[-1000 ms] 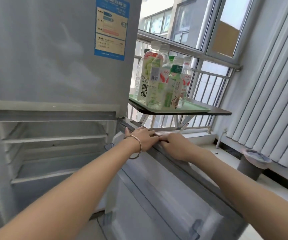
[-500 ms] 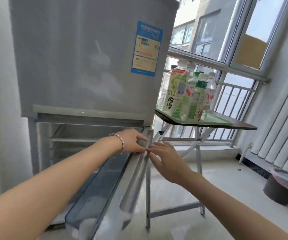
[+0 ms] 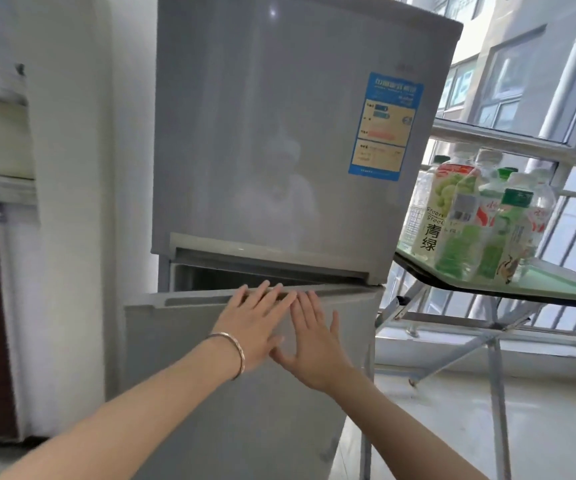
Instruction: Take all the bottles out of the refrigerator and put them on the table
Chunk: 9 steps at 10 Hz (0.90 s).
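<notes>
Grey lower door (image 3: 245, 358) nearly closed under both flat, spread-fingered hands — left hand (image 3: 252, 323), right hand (image 3: 314, 334), gripping nothing — and the bottles (image 3: 470, 220) already crowd the table (image 3: 563, 292) beside the refrigerator (image 3: 262, 133), so looks pretty much done.

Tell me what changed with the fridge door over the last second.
The lower door swung from wide open to almost shut; a narrow gap remains at its top edge. The left hand and right hand went from gripping its edge to pressing flat on its front. The bottles stayed on the table.
</notes>
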Motion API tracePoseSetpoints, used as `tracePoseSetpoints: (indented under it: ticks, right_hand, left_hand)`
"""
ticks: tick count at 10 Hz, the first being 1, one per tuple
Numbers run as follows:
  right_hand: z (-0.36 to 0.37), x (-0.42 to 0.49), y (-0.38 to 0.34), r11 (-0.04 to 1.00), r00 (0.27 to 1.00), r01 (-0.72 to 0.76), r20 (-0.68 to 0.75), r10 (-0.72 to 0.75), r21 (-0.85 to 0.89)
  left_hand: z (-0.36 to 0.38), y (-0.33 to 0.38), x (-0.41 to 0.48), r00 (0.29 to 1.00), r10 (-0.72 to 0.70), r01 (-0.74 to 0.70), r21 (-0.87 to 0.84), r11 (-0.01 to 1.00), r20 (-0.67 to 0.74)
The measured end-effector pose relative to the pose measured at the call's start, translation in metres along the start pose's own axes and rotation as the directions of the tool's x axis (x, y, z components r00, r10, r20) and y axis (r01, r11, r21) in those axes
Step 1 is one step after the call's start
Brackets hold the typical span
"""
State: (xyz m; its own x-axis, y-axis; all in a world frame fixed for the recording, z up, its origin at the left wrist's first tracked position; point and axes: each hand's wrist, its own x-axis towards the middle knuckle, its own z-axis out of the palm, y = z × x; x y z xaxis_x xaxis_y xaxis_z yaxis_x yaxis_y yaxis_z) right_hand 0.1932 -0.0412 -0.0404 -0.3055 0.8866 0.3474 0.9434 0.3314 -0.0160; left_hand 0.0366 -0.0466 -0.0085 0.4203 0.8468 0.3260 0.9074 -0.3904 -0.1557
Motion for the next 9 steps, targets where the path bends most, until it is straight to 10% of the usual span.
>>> tracePoseSetpoints:
  ticks: [2, 7, 9]
  right_hand:
    - [0.016, 0.045, -0.008, 0.980, 1.000, 0.008, 0.010, -0.006, -0.199]
    - [0.023, 0.066, -0.005, 0.963, 0.996, 0.012, 0.091, 0.013, -0.268]
    - [-0.009, 0.060, -0.005, 0.994, 0.984, 0.011, 0.177, -0.031, 0.110]
  left_hand:
    - [0.062, -0.035, 0.024, 0.980, -0.109, 0.125, 0.093, 0.988, -0.166]
    - [0.065, -0.034, 0.043, 0.964, -0.264, 0.265, 0.061, 0.962, -0.024]
    - [0.020, -0.035, 0.043, 0.951, -0.279, 0.304, -0.240, 0.922, 0.132]
